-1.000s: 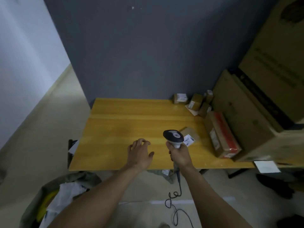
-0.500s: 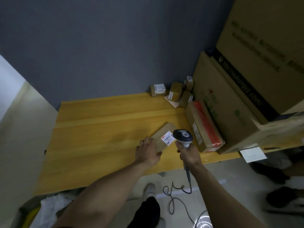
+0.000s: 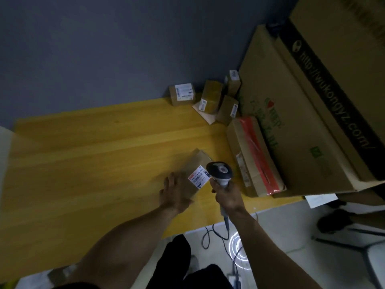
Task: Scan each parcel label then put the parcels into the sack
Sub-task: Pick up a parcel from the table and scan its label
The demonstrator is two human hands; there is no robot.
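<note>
The left hand [image 3: 176,192] lies over the near end of the parcel [image 3: 199,159], hiding that part of its top. The print on its label [image 3: 198,177] is too small and blurred to read, and the head of the scanner [image 3: 219,171] covers the label's right corner. The right hand [image 3: 229,196] wraps the scanner's handle, so the trigger is hidden. The cable [image 3: 208,234] runs out at the picture's bottom edge. Large cartons [image 3: 302,122] at the right edge of the table [image 3: 93,163] are cut off above and right. Labels on the small parcels [image 3: 210,97] by the far right corner are unreadable.
</note>
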